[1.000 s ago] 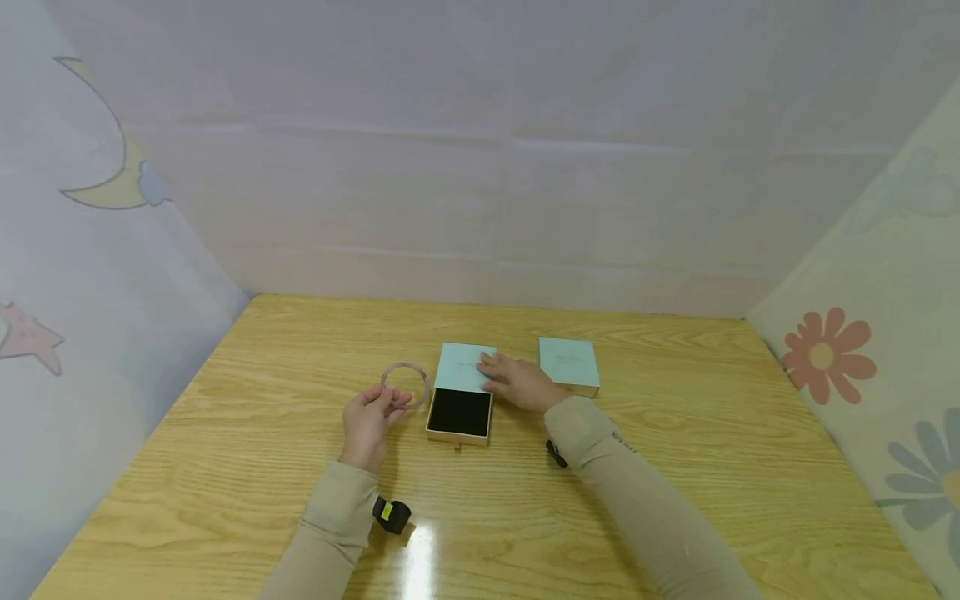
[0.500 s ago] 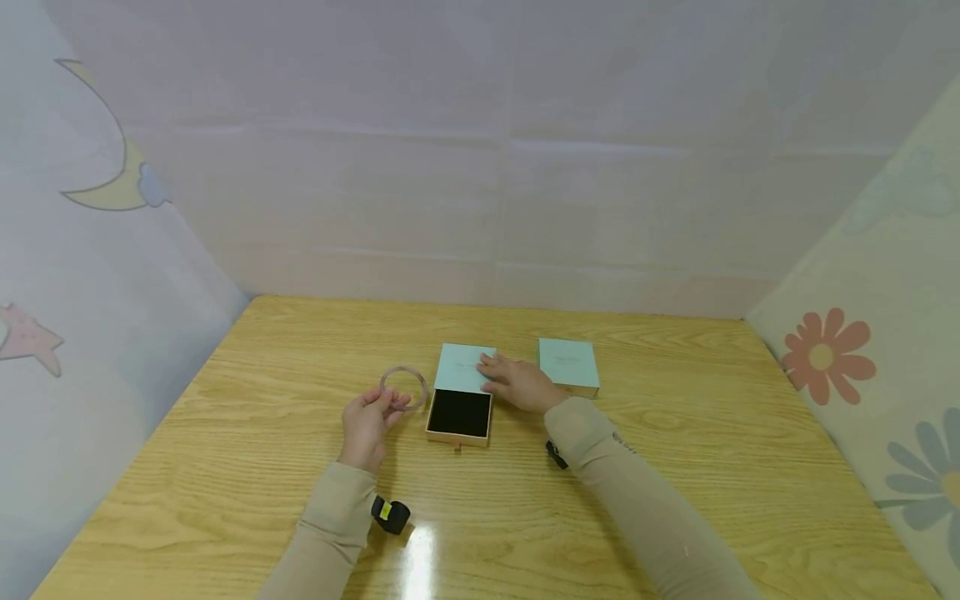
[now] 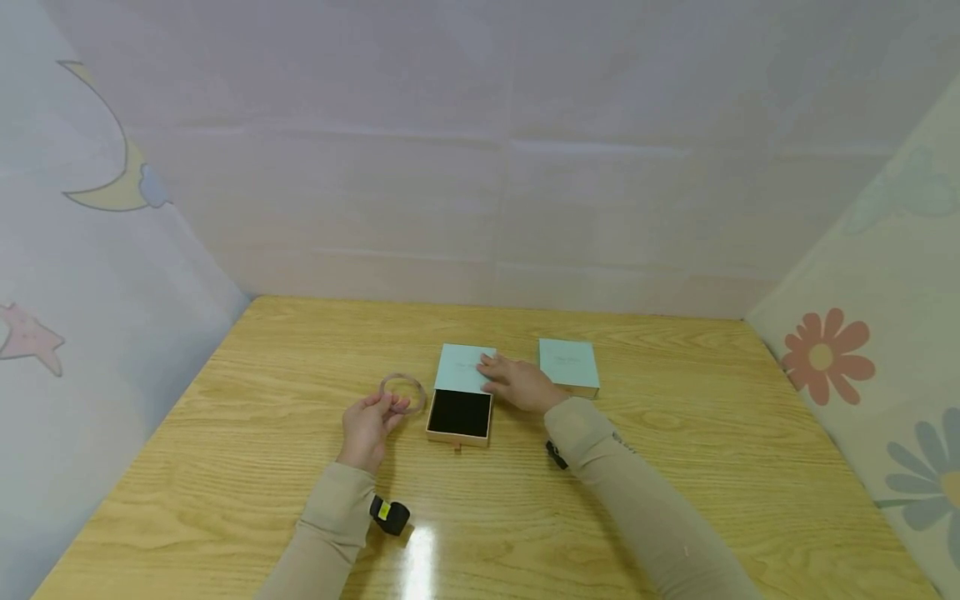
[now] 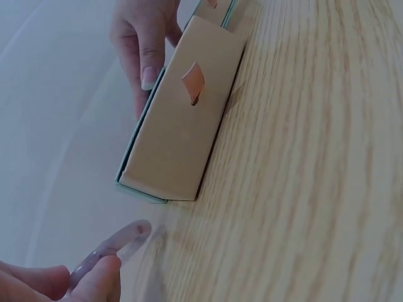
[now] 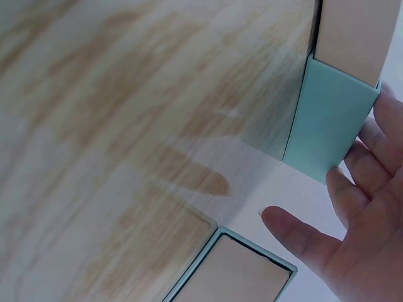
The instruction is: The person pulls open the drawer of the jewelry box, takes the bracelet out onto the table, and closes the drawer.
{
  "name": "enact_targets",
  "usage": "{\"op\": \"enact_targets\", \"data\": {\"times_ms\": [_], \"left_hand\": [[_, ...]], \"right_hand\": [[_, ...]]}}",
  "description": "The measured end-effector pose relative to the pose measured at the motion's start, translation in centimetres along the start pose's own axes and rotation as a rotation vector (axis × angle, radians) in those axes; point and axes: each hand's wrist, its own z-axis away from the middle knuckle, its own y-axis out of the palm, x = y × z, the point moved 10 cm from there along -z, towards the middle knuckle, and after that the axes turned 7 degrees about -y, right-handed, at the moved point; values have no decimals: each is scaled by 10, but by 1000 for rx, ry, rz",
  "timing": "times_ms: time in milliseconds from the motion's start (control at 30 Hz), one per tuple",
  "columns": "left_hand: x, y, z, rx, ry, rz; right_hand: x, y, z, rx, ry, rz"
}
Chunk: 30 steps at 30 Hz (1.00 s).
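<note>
A translucent, pale purple bangle (image 3: 403, 375) is pinched between the thumb and fingers of my left hand (image 3: 366, 429), just left of a small drawer box. The box's light-blue sleeve (image 3: 453, 364) lies flat on the table, and its drawer (image 3: 456, 439) is pulled out toward me, showing a black lining (image 3: 459, 413). A small orange pull tab (image 4: 194, 83) sticks out of the drawer front in the left wrist view. My right hand (image 3: 523, 387) rests extended fingers on the sleeve's right part; its thumb (image 5: 299, 236) stands apart from the box in the right wrist view.
A second light-blue box (image 3: 567, 361), closed, stands to the right behind my right hand. The wooden table (image 3: 262, 425) meets a pale cloth backdrop (image 3: 480, 208) at the back. Black wrist devices (image 3: 391, 516) are worn under both wrists.
In my left hand the bangle tips down, its far edge sinking slightly toward the table. My right hand and both boxes stay in place.
</note>
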Motion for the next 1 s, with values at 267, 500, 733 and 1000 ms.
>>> {"op": "enact_targets", "data": {"times_ms": [267,500,733,1000], "left_hand": [[3,-1,1,5,-22,-9],[6,-9,0,-4,-61,-63],[10,-12,0,44,-125,-174],[13,-14,-1,103,-149,-241]], "right_hand": [[1,0,0,-2,2,6],[-1,0,0,-1,8,12],[-3,0,0,-1,17,7],[-2,0,0,2,16,2]]}}
